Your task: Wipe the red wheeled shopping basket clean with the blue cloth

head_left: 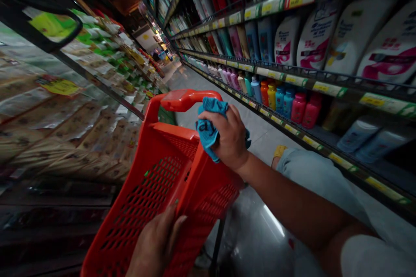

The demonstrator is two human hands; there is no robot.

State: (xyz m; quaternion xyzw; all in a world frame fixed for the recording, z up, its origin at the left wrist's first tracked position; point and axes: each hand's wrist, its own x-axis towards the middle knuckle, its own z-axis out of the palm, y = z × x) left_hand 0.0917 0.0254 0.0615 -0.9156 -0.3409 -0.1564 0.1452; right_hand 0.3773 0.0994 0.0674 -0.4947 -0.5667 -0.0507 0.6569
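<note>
Standing on aisle tiles, left hand grips a red basket, right hand clenches a blue cloth.

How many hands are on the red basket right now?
2: the right hand presses a blue cloth to the red basket near its handle; the left hand rests on its lower side.

A red plastic shopping basket, perforated walls tilted up toward the far end — a crumpled blue cloth bunched against its handle
</note>
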